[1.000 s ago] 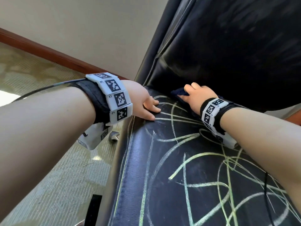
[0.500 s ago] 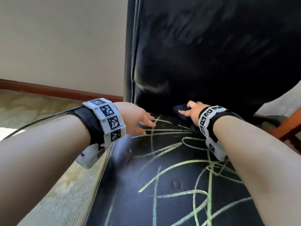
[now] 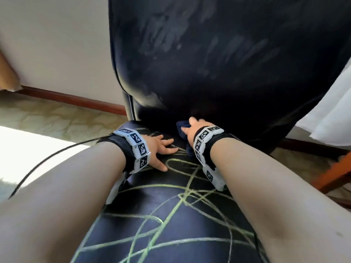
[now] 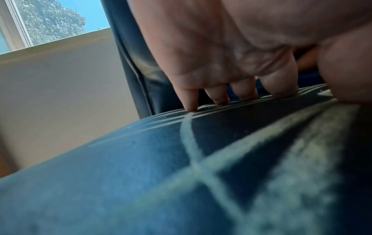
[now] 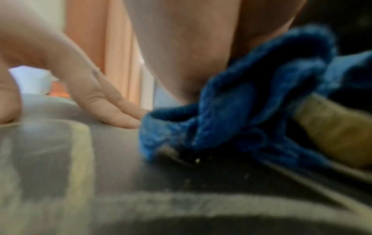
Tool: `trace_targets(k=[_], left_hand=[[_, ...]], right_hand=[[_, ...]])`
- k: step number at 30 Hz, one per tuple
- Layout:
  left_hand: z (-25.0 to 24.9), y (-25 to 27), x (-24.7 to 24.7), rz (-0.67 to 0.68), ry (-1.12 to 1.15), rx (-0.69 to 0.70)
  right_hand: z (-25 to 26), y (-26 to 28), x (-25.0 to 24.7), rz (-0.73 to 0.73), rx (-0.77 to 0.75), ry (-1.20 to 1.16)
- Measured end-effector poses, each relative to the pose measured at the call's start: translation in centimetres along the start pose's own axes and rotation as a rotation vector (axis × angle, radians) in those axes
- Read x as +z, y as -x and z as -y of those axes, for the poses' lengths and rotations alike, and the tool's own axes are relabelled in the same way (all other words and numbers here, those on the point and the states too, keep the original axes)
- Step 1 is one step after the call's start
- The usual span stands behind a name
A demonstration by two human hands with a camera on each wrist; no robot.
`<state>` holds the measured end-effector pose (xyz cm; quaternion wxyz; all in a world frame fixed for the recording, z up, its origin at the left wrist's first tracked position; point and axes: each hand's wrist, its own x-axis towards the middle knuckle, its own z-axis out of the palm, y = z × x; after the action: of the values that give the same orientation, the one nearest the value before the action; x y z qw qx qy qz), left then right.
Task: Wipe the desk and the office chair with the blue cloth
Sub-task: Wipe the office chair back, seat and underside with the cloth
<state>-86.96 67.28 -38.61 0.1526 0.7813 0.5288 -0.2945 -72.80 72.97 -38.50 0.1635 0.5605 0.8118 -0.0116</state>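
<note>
The black office chair fills the head view, its backrest smeared with faint streaks and its seat covered in yellow-green chalk scribbles. My right hand grips the bunched blue cloth at the rear of the seat, where it meets the backrest. The cloth lies crumpled under my palm in the right wrist view; the fingers are hidden. My left hand lies flat on the seat just left of the cloth, fingers spread, fingertips touching the leather, holding nothing.
Patterned carpet lies to the left of the chair, below a pale wall with a wooden baseboard. A white curtain and an orange-brown wooden piece stand at the right. A black cable trails from my left wrist.
My left hand slid from the seat's left edge inward and now lies flat with fingers spread. The right hand stays on the cloth at the seat's rear. The chair now faces me squarely.
</note>
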Motion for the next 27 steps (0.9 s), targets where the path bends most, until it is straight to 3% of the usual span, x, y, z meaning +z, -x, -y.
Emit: trace_targets(k=[4, 7, 14, 22, 27], left_hand=[[-1.1, 0.9, -0.4, 0.010, 0.010, -0.050], [-1.3, 1.2, -0.3, 0.006, 0.015, -0.055], [-0.3, 0.3, 0.5, -0.014, 0.037, -0.020], [-0.9, 1.0, 0.6, -0.087, 0.055, -0.027], [-4.1, 0.8, -1.6, -0.210, 0.037, 0.104]], right_hand=[[0.8, 0.4, -0.8, -0.161, -0.192, 0.316], [1.0, -0.1, -0.9, -0.167, -0.265, 0.424], [0.8, -1.1, 0.0, -0.103, -0.144, 0.541], [-7.3, 3.4, 2.2, -0.077, -0.067, 0.586], [-6.5, 3.2, 1.8, -0.136, -0.102, 0.537]])
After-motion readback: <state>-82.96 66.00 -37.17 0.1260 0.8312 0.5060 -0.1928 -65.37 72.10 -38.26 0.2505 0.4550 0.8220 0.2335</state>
